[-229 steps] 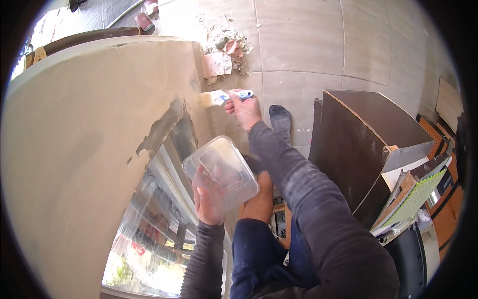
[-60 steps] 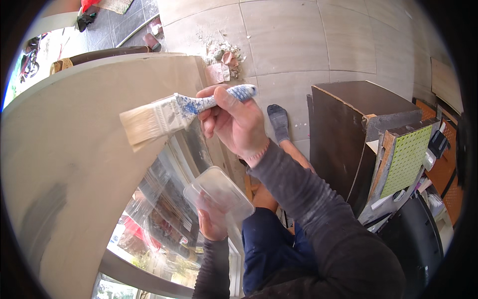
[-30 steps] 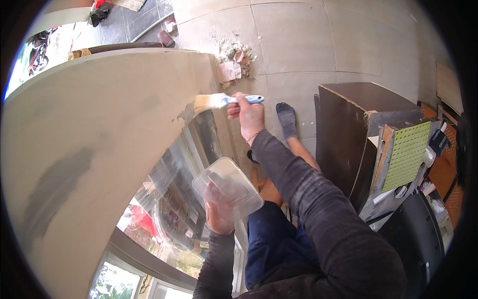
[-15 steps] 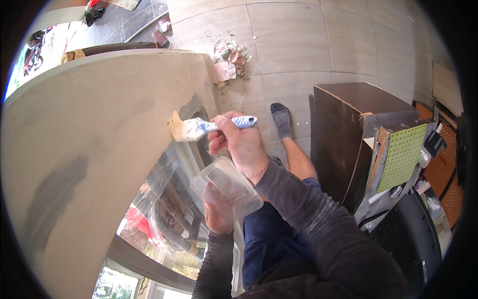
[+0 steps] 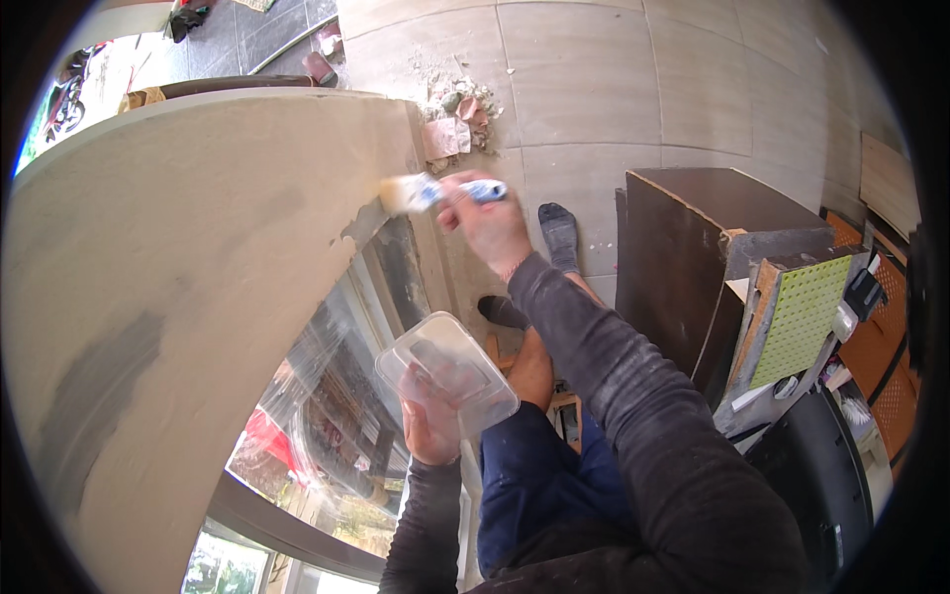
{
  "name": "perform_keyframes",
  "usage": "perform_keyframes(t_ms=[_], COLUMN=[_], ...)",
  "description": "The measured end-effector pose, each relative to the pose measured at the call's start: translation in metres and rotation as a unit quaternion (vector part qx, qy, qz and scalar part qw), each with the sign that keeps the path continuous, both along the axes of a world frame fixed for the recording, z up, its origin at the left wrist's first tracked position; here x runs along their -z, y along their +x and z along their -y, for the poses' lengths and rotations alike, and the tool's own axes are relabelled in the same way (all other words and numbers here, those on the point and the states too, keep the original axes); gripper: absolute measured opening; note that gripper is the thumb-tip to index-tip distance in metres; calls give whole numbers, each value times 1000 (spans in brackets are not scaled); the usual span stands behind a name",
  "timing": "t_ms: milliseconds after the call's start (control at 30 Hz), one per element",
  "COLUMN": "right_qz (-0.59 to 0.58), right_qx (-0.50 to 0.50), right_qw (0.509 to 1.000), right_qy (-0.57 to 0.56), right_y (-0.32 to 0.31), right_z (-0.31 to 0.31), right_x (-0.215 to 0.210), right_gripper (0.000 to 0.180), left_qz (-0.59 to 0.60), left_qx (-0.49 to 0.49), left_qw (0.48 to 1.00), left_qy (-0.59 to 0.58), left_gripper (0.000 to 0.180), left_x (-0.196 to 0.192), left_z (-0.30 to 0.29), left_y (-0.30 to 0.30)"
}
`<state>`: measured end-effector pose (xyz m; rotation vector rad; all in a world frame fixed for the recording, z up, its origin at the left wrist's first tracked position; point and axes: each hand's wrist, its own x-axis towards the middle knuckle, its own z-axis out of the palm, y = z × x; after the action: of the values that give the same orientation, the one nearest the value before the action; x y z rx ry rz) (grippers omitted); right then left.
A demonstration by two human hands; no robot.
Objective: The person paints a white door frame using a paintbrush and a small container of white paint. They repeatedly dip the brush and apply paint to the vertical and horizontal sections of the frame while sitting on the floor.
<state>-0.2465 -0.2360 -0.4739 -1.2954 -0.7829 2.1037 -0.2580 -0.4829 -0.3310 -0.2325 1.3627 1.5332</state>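
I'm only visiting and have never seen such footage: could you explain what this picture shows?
There is no machine here, just someone's two bare hands, seen from a wide fisheye camera worn on the head, looking down, which bends straight edges. The right hand holds a paintbrush close to the beige wall; blur hides whether they touch. The left hand holds a translucent plastic container. Beyond, a pile of rubble lies on the tiled floor; a brown cabinet stands to the right.
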Motion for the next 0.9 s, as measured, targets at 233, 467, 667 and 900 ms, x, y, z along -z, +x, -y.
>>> perform_keyframes(t_ms=[233,467,667,900], right_qz=[-188,-65,-146,-190], right_qx=[-25,100,89,24], right_qw=[975,982,957,956], right_qy=[-120,-147,-234,-222], right_y=[15,-10,2,29], right_z=[-13,-11,17,15], right_x=[-60,10,-25,-32], right_gripper=[17,18,21,24], left_qz=[9,13,29,13], left_qx=[-7,2,-19,7], left_qw=[1000,1000,999,1000], left_qy=[2,17,-18,-4], left_gripper=[77,77,88,78], left_x=[2,1,-5,4], left_z=[12,-4,-7,9], left_y=[2,-2,-3,-1])
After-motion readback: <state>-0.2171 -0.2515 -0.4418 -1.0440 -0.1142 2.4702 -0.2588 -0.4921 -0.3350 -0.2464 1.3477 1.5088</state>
